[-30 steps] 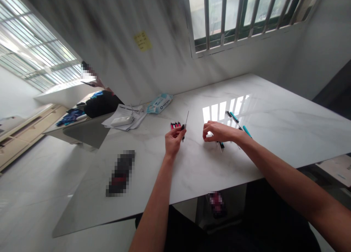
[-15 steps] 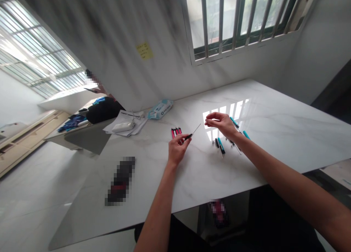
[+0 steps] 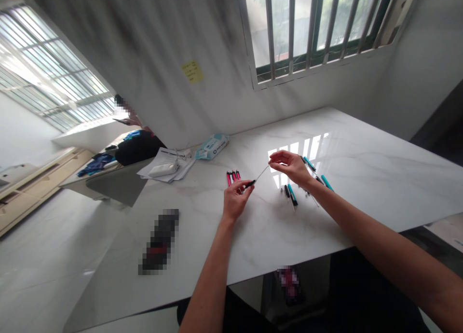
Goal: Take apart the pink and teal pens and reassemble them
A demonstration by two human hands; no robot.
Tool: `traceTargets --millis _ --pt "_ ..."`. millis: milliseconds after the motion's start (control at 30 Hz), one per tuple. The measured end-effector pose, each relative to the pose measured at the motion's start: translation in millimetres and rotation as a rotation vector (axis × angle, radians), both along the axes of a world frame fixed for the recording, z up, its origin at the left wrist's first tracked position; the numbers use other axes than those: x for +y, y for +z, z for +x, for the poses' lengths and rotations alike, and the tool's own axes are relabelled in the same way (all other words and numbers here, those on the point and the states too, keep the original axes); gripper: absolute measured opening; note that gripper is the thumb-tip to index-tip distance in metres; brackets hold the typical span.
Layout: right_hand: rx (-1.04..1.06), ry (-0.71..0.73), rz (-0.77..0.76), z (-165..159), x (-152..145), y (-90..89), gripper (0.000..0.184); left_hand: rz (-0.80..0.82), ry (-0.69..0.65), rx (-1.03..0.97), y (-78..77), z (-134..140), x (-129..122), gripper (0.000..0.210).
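My left hand (image 3: 237,200) is closed in a pinch around a black pen part (image 3: 250,184). A thin pen refill (image 3: 262,173) sticks out of it, slanting up to the right. My right hand (image 3: 291,168) has thumb and fingers pinched together at the refill's far tip; any small piece between them is too tiny to make out. Several red pens (image 3: 233,176) lie just behind my left hand. Below my right hand are teal and black pen parts (image 3: 292,195), and more teal pieces (image 3: 327,182) rest beside its wrist.
On the white marbled table (image 3: 379,178) a wipes packet (image 3: 212,146) lies against the wall. Papers (image 3: 164,164) with a white object on top are left of it. A blurred dark object (image 3: 159,241) lies at front left. Another person (image 3: 135,123) is beyond the wall's edge.
My right hand's fingertips have come down and left a little to meet the refill's tip, closing the gap. My left hand still holds the black pen part.
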State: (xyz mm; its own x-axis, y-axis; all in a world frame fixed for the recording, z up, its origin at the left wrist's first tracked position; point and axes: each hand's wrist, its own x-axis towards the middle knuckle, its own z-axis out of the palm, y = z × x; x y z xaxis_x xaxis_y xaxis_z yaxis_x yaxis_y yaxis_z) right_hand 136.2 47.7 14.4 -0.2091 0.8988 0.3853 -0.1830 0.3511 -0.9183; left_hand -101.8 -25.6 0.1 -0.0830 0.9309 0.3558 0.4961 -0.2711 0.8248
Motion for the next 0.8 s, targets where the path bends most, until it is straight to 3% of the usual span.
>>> traceTargets --millis 333,533,667,800 --pt "-0.091 0.147 -0.03 -10 -6 -3.7 0.038 -0.027 -0.052 -0.036 -1.0 3 0 0.021" --pt "-0.278 0.263 0.049 -21 -17 -10.8 0.034 -0.065 -0.135 -0.087 -3.7 7 0 0.027" --pt "-0.312 0.257 0.08 -26 -19 -13.9 0.022 -0.05 -0.151 -0.057 -2.4 10 -1 0.03" --pt "-0.254 0.26 0.054 -25 -18 -11.1 0.022 -0.056 -0.146 -0.045 -3.0 10 0 0.03"
